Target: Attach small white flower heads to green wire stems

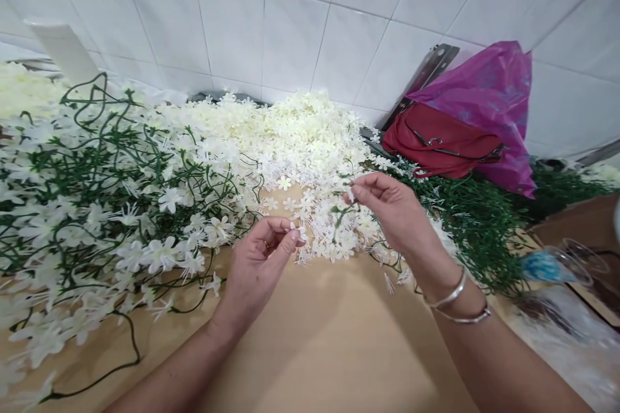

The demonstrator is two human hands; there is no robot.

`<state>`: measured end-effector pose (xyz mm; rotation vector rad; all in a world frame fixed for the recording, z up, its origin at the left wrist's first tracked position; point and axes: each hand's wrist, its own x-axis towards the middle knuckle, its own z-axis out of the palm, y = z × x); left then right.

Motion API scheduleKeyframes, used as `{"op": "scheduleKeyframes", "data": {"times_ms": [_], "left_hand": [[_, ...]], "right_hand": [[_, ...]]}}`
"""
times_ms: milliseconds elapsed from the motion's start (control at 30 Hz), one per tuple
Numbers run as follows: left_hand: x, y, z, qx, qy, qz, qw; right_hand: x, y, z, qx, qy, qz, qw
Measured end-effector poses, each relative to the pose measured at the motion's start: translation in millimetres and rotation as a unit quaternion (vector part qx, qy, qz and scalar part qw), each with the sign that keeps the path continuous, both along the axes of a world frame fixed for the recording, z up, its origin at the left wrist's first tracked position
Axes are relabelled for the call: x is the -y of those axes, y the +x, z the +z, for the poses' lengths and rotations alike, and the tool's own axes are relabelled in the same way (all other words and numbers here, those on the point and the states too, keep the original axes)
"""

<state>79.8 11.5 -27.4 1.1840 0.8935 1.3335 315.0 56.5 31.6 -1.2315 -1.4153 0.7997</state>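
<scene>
The left hand (259, 261) pinches a tiny white flower (301, 233). The right hand (390, 210) pinches a small white piece (350, 195) beside the flower pile (310, 135). Such little bits likely need gentle fingers.

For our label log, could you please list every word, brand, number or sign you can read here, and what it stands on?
None: no readable text in view.
The red bag, purple bag, wall tiles and box show no lettering.
The blue item at the right is too blurred to tell.
The left hand and right hand each pinch an unmarked flower bit.
</scene>
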Motion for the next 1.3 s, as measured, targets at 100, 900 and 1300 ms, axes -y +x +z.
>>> {"op": "scheduleKeyframes", "data": {"times_ms": [100,900,1300], "left_hand": [[0,-2,0.9,-0.028,0.032,0.013,0.999],[-14,-5,-3.5,0.038,0.058,0.126,0.99],[-9,-2,-4.9,0.011,0.085,0.093,0.992]], "right_hand": [[15,-22,-17.3,-0.076,-0.059,0.036,0.995],[42,-48,-39.8,0.036,-0.029,0.073,0.996],[43,-55,-43.2,0.095,0.057,0.043,0.993]]}}
